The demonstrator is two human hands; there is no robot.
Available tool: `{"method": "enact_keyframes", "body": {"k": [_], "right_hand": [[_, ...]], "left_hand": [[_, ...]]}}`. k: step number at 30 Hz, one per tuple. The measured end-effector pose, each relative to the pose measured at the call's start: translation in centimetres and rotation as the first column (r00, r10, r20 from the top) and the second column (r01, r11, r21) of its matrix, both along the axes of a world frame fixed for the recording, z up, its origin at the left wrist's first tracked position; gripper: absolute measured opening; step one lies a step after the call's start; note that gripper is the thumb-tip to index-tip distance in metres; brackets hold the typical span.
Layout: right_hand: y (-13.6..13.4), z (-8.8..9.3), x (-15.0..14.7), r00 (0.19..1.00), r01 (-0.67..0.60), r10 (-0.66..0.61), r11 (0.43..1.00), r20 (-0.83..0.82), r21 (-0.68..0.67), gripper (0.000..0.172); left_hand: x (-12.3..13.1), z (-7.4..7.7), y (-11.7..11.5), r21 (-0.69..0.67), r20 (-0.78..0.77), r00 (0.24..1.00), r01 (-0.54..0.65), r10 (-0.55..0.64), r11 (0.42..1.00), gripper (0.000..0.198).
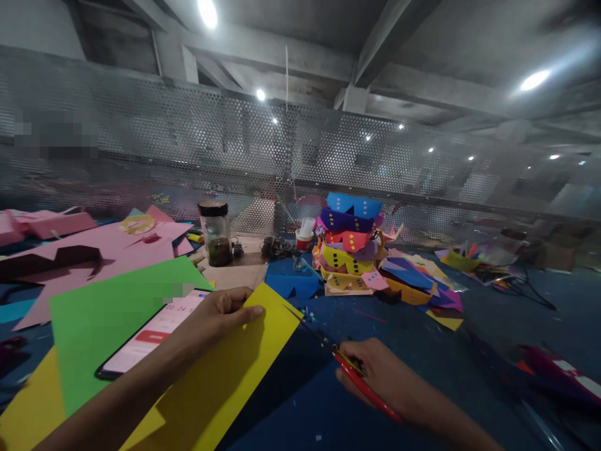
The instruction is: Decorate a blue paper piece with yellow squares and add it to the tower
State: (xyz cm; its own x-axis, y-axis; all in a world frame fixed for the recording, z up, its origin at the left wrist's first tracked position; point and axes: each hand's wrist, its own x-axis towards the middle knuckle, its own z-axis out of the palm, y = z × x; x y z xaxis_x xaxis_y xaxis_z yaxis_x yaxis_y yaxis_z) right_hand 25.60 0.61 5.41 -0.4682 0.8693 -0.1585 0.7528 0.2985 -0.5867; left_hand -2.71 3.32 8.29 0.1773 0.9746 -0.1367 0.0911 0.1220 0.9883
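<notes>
My left hand (230, 313) pinches the upper edge of a yellow paper sheet (244, 369), thumb on its face. In my right hand (375, 369) is a pair of scissors (361, 382) with red handles. Their blades reach the sheet's right corner, and the paper appears to sit between them. Under my left forearm a phone (154, 332) with a lit screen rests on a green paper sheet (103, 319). Part of the phone is hidden by the arm.
Folded paper pieces with small square dots form a stack (350, 244) at the table's back. A dark-lidded jar (215, 232) stands left of it, beyond pink sheets (126, 250). Perforated metal mesh (263, 150) runs behind. Colored scraps (417, 282) lie right of the stack.
</notes>
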Motion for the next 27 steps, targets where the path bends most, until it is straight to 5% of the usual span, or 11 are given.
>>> {"method": "enact_keyframes", "body": {"k": [17, 27], "right_hand": [[0.1, -0.7, 0.0, 0.997, -0.030, 0.017, 0.985, 0.080, 0.168, 0.013], [0.1, -0.8, -0.2, 0.996, -0.040, 0.025, 0.985, 0.087, 0.166, 0.014]], "left_hand": [[-0.1, 1.3, -0.5, -0.017, 0.049, 0.997, 0.053, -0.052, 0.998, 0.033], [-0.8, -0.9, 0.3, -0.025, 0.080, 0.983, 0.168, -0.166, 0.985, 0.029]]}}
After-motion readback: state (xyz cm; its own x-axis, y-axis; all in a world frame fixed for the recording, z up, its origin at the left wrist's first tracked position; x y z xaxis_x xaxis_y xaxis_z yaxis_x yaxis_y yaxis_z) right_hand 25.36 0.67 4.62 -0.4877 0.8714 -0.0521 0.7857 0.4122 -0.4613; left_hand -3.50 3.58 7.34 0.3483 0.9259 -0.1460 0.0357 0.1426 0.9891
